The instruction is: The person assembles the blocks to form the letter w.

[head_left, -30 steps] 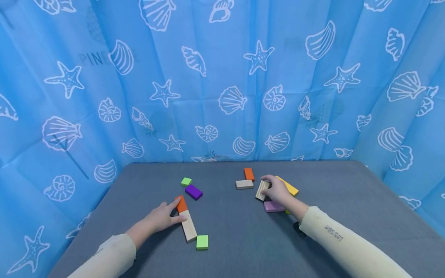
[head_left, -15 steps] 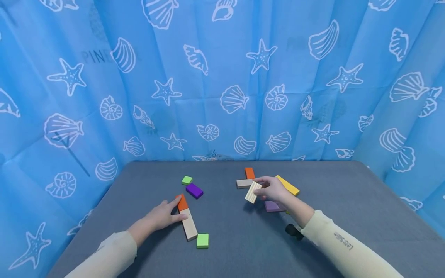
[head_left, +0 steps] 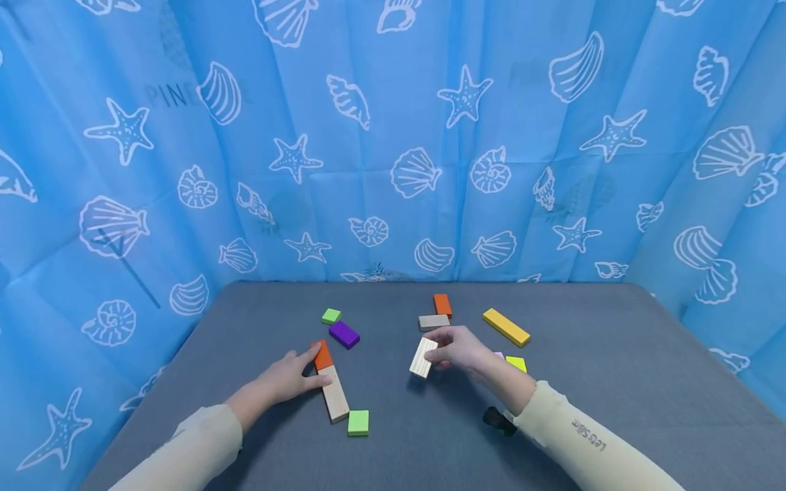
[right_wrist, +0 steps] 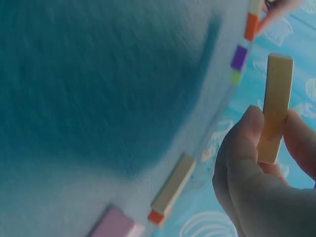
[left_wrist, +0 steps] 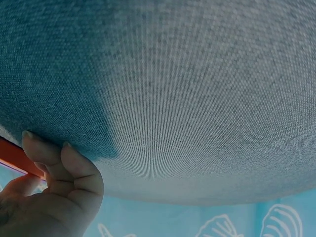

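Note:
My right hand (head_left: 457, 351) pinches a pale wooden block (head_left: 423, 357) with a grooved-looking face, raised above the table and tilted. In the right wrist view the thumb and fingers press that block (right_wrist: 276, 106) from both sides. My left hand (head_left: 285, 378) rests at a row on the left: its index finger touches an orange block (head_left: 323, 356), and its thumb lies on the longer pale wooden block (head_left: 335, 397) joined end to end with it. The left wrist view shows the left hand (left_wrist: 59, 187) beside the orange block (left_wrist: 17, 157), with two fingers bent. A light green square block (head_left: 358, 423) sits at the row's near end.
A purple block (head_left: 344, 335) and a green block (head_left: 331, 316) lie behind the row. Further right are an orange block (head_left: 443, 305), a pale block (head_left: 433, 322), a yellow block (head_left: 506, 327) and a yellow-green block (head_left: 516, 364). A shell-patterned blue curtain (head_left: 393, 136) borders the grey table (head_left: 393, 450).
My right hand has lifted the pale block from among the blocks on the right and carried it left and nearer. The left hand has stayed in place on the row.

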`<state>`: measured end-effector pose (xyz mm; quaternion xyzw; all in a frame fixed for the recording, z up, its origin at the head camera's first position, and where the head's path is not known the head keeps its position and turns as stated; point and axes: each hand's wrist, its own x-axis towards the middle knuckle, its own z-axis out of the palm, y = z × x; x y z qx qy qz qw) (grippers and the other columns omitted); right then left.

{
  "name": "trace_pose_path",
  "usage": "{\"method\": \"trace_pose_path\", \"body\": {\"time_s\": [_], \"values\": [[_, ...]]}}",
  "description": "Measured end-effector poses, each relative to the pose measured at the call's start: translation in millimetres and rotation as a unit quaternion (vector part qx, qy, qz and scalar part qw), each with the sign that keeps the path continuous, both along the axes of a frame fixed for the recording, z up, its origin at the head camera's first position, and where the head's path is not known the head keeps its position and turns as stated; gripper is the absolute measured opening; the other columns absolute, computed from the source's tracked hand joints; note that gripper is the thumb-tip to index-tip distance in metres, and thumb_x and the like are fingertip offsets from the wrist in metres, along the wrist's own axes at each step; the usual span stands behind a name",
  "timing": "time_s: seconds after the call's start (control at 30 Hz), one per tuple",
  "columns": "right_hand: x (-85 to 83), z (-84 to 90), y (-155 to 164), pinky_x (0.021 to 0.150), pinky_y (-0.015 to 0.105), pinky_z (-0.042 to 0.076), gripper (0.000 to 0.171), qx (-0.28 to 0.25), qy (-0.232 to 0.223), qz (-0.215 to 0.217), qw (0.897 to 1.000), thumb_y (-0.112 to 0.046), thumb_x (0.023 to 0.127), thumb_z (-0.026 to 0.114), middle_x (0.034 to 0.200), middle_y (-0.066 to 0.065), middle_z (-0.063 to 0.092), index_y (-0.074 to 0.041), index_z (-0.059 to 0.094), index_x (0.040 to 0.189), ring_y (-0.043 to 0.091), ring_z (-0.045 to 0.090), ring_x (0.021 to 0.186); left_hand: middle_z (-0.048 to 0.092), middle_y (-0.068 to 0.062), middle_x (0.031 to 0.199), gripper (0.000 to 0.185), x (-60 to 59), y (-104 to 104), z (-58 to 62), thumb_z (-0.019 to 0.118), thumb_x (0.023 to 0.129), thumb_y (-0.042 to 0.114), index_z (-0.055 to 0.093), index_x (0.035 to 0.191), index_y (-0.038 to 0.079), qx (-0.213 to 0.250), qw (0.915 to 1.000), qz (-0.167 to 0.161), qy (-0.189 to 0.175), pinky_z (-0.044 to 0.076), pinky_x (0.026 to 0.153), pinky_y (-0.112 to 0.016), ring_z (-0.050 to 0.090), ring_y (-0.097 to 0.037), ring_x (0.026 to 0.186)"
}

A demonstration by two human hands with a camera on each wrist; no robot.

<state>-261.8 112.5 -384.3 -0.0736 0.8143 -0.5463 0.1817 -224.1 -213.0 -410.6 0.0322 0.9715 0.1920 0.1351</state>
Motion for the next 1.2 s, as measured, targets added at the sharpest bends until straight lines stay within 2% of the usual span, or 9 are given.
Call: {"method": "trace_pose_path", "body": {"time_s": [0.37,0.47,0.57,0.73,0.97,1.2], "values": [[14.6,-14.8,-21.1,0.07,0.032,0.055,0.031,0.024,-0.012,0.025,0.999,0.004,0.084,0.072,0.091,0.01,0.056,0.002,0.066,0.114,0.019,0.057,0.077,0.034,-0.04,0.141,0.089,-1.3,1.0,0.6,0.062,0.086,0.061,0.033,0.152,0.01,-0.001,1.0,0.003,-0.005,0.034,0.098,-0.067,0.04,-0.055,0.125],[17.9,-15.5,-26.8,0.065,0.03,0.052,0.026,0.062,0.022,0.047,0.997,0.001,0.084,0.073,0.085,0.008,0.057,0.002,0.068,0.109,0.017,0.056,0.073,0.034,-0.04,0.141,0.089,-1.5,1.2,0.8,0.062,0.086,0.061,0.033,0.152,0.009,-0.003,1.0,0.003,-0.006,0.034,0.098,-0.067,0.04,-0.056,0.125],[20.7,-14.3,-31.0,0.061,0.029,0.046,0.023,0.118,0.061,0.068,0.989,-0.004,0.083,0.076,0.081,0.006,0.056,0.001,0.068,0.104,0.016,0.053,0.071,0.034,-0.04,0.141,0.089,-1.6,1.4,0.9,0.062,0.086,0.061,0.033,0.152,0.009,-0.005,1.0,0.003,-0.006,0.034,0.098,-0.067,0.04,-0.056,0.125],[24.6,-11.3,-35.2,0.061,0.03,0.041,0.028,0.169,0.066,0.081,0.98,-0.011,0.082,0.078,0.083,0.005,0.055,-0.001,0.066,0.105,0.017,0.051,0.074,0.035,-0.039,0.141,0.089,-1.4,1.6,1.5,0.063,0.086,0.061,0.033,0.152,0.009,-0.007,1.0,0.001,-0.006,0.034,0.097,-0.067,0.04,-0.056,0.125],[28.2,-11.6,-45.7,0.059,0.03,0.04,0.027,0.183,0.087,0.101,0.974,-0.011,0.082,0.079,0.084,0.004,0.054,-0.002,0.065,0.103,0.017,0.05,0.073,0.035,-0.039,0.141,0.089,-1.4,1.1,1.9,0.062,0.086,0.061,0.033,0.152,0.009,-0.007,0.9999,0.002,-0.008,0.034,0.098,-0.067,0.04,-0.055,0.125],[27.7,-15.1,-58.2,0.059,0.03,0.04,0.027,0.175,0.089,0.117,0.974,-0.013,0.082,0.08,0.087,0.003,0.056,-0.005,0.065,0.102,0.017,0.05,0.073,0.036,-0.039,0.14,0.089,-1.6,0.6,1.4,0.062,0.086,0.061,0.034,0.152,0.008,-0.011,0.9999,0.002,-0.007,0.035,0.097,-0.066,0.042,-0.054,0.124]]}}
